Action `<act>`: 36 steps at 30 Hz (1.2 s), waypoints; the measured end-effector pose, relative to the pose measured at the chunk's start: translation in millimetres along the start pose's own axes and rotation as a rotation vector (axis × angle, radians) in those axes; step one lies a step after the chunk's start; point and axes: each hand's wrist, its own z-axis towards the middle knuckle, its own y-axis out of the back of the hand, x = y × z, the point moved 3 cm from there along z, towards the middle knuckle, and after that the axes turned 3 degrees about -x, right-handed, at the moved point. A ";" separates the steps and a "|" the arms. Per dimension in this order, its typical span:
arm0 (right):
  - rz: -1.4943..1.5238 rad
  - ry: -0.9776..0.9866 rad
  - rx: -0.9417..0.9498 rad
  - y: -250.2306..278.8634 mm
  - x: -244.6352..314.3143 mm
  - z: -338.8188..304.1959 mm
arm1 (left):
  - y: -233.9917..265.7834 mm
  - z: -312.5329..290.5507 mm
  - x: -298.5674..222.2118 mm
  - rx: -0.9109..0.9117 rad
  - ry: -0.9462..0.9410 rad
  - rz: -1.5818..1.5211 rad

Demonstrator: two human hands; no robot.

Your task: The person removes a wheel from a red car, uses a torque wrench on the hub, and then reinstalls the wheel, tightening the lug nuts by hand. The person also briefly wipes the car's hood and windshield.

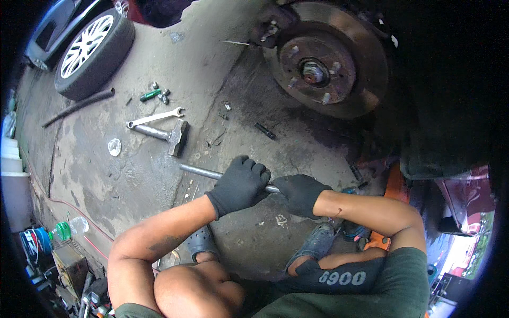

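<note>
Both my hands wear dark gloves and hold one silver metal bar (201,170) in front of me, above the concrete floor. My left hand (241,183) is wrapped round its middle, and the bar's plain end sticks out to the left. Just to the right, my right hand (302,195) closes over the other end, hiding whatever is there. Beyond the bar, on the ground, lie a sledge hammer (177,139) and a combination wrench (155,117) across its handle. A dark, short cylindrical piece (265,131) lies farther right.
A brake disc (366,69) with bare wheel studs stands at upper right, its caliper (271,26) beside it. A removed wheel (95,53) rests at upper left, near a dark pipe (79,107) and green sockets (150,95). An orange jack (393,185) is right; tools and bottles crowd lower left.
</note>
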 end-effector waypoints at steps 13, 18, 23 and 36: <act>-0.283 -0.003 -0.413 53.1 -44.7 -193.1 | 80.9 15.6 26.6 0.260 0.682 -0.693; -0.493 -0.096 -0.454 98.0 0.9 -242.6 | 103.1 43.1 -2.8 -0.089 0.914 -1.308; -0.525 -0.085 -0.556 112.7 2.5 -249.0 | 104.7 64.6 -24.7 -0.595 0.920 -1.402; -0.876 -0.185 -0.650 175.6 71.9 -244.0 | 86.6 120.7 -21.9 -1.081 0.629 -2.129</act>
